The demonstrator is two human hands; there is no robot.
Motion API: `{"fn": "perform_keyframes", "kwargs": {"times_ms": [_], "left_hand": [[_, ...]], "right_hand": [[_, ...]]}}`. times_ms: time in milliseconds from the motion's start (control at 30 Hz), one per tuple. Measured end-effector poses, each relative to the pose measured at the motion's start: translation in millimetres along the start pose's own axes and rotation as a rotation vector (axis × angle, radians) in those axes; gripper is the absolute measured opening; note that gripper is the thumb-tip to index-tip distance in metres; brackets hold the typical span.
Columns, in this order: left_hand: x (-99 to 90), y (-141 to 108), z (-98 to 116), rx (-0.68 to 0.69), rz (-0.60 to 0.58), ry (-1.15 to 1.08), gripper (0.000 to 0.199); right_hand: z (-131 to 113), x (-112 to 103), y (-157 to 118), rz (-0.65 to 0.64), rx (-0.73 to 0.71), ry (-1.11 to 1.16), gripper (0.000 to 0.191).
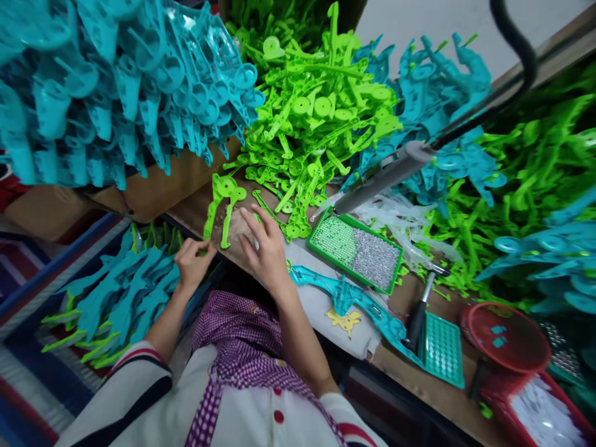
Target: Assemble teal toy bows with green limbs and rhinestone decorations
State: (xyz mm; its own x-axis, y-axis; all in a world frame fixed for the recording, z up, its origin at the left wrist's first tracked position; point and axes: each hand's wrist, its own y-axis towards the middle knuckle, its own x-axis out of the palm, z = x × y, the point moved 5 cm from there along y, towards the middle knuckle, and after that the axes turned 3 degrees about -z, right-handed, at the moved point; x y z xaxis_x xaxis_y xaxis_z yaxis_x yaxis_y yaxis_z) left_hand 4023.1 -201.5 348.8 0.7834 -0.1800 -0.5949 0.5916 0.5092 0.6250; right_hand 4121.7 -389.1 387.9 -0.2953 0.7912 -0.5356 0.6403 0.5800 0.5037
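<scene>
At the table's near edge, my left hand (193, 264) is closed, thumb and fingers pinched on a green plastic piece (203, 252) that is mostly hidden by them. Just above it lies a bright green lever-shaped plastic part (215, 202) with a round disc end, and a second such part (229, 217) beside it. My right hand (267, 248) hovers over the tabletop with its fingers apart, holding nothing. Close to its wrist, a long turquoise plastic frame (342, 290) rests on a white cloth (326, 320).
Behind the hands rises a green parts heap (311, 118). Stacked turquoise parts (135, 87) stand at left, others in a lower bin (125, 285). A green tray (356, 248) holds small pieces. A hammer (421, 304), red basket (507, 338) and grey pole (384, 177) are rightward.
</scene>
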Motion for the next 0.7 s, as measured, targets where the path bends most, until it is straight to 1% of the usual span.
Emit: {"fn": "perform_keyframes", "kwargs": {"times_ms": [67,133,167,233,267,333,400,433,500,567,633,667,700], "left_hand": [[-1.8,-14.7,16.6,-0.038,-0.139,-0.186,0.008],[1.6,-28.1,28.7,-0.114,-0.352,-0.437,0.005],[4.2,-33.6,32.7,-0.167,-0.46,-0.562,0.005],[9.7,-40.8,35.8,-0.298,-0.642,-0.773,0.008],[11.9,-42.1,34.9,-0.375,-0.698,-0.853,0.01],[15.5,-41.5,30.8,-0.533,-0.761,-0.977,0.016],[18.1,-36.8,28.7,-0.64,-0.758,-1.072,0.024],[19.3,-32.5,29.3,-0.655,-0.728,-1.103,0.029],[23.5,-19.3,34.1,-0.608,-0.62,-1.103,0.04],[32.2,-1.1,41.7,-0.529,-0.484,-1.038,0.048],[47.6,20.1,49.3,-0.498,-0.371,-0.991,0.044],[57.8,31.0,52.7,-0.497,-0.342,-0.997,0.043],[69.0,41.0,55.6,-0.499,-0.338,-1.006,0.042]], "right_hand": [[8.0,0.3,-0.3,-0.084,-0.057,-0.097,0.054],[23.4,3.0,-13.8,-0.156,-0.073,-0.189,0.059],[32.0,3.7,-23.1,-0.172,-0.07,-0.23,0.058],[46.5,2.4,-42.3,-0.173,-0.072,-0.284,0.05],[51.7,0.7,-50.9,-0.17,-0.078,-0.296,0.043],[58.1,-3.9,-65.2,-0.16,-0.073,-0.295,0.031],[60.6,-8.8,-75.3,-0.136,-0.011,-0.264,0.028],[60.7,-11.3,-78.6,-0.107,0.046,-0.235,0.029],[58.5,-15.4,-81.8,-0.028,0.181,-0.133,0.031],[53.7,-17.7,-80.4,0.043,0.293,0.009,0.033],[46.8,-19.2,-75.4,0.074,0.328,0.135,0.034],[43.8,-20.3,-72.8,0.082,0.327,0.181,0.034],[42.1,-21.6,-70.9,0.088,0.33,0.214,0.034]]}}
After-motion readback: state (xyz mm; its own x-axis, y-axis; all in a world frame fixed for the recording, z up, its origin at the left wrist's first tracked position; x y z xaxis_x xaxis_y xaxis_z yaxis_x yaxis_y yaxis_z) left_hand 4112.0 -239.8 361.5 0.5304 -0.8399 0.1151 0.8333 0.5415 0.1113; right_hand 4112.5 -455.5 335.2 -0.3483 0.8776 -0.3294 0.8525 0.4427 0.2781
